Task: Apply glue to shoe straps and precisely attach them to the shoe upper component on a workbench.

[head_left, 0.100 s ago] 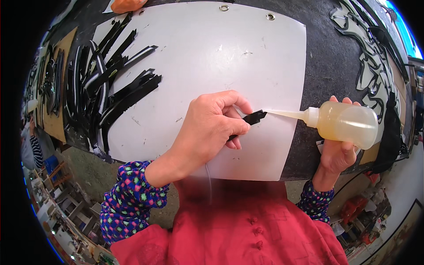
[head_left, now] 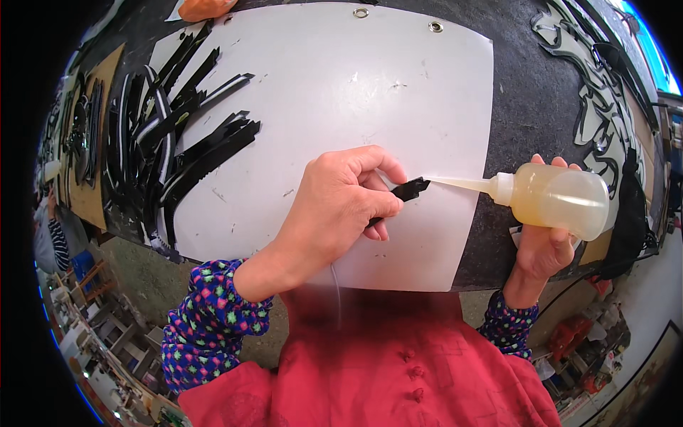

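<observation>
Between the thumb and fingers of my left hand point(head_left: 334, 203) is a thin black strip point(head_left: 411, 189), its notched end poking out to the right. Most of that strip is covered by the hand. My right hand point(head_left: 544, 249) is wrapped round a clear squeeze bottle point(head_left: 562, 199) of pale yellow liquid, tipped on its side. The long tapered nozzle point(head_left: 462, 183) points left, its tip at or very close to the strip's end; whether they touch I cannot tell. Both hands are over a white board point(head_left: 327, 85).
A heap of black strips point(head_left: 178, 135), some with a pale stripe, covers the board's left side. Black-and-white curved pieces point(head_left: 590, 92) lie along the dark table's point(head_left: 523, 92) right. An orange object point(head_left: 205, 8) sits at the far left edge. Another person's striped sleeve point(head_left: 58, 242) shows far left.
</observation>
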Tool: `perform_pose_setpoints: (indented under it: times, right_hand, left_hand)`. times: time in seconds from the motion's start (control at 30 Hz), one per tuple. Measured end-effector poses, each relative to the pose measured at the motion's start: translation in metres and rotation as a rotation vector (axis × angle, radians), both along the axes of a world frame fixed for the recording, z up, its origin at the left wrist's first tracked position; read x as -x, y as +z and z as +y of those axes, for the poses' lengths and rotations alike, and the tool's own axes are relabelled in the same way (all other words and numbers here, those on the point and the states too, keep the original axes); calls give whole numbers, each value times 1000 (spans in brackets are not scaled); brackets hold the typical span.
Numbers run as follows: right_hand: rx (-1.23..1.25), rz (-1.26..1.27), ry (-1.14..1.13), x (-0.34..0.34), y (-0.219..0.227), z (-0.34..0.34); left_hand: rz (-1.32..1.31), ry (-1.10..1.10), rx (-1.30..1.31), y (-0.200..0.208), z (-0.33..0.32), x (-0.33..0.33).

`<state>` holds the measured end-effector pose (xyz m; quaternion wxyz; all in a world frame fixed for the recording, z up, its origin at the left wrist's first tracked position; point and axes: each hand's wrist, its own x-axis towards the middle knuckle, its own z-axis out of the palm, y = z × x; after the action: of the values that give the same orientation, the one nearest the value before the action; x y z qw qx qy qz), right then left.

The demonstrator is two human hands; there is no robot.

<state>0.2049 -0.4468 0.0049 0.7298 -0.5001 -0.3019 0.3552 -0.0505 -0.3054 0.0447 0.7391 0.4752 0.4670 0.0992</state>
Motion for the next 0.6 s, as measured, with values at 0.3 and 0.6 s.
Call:
perform_pose_setpoints:
  times: [0.3,0.6]
  right_hand:
    - [-3,24,3,2,2,1]
    - [5,32,-41,6,5,4]
  left_hand:
    - [-5,5,-7,-1,-1,0]
    - [-7,6,-12,-1,-1,1]
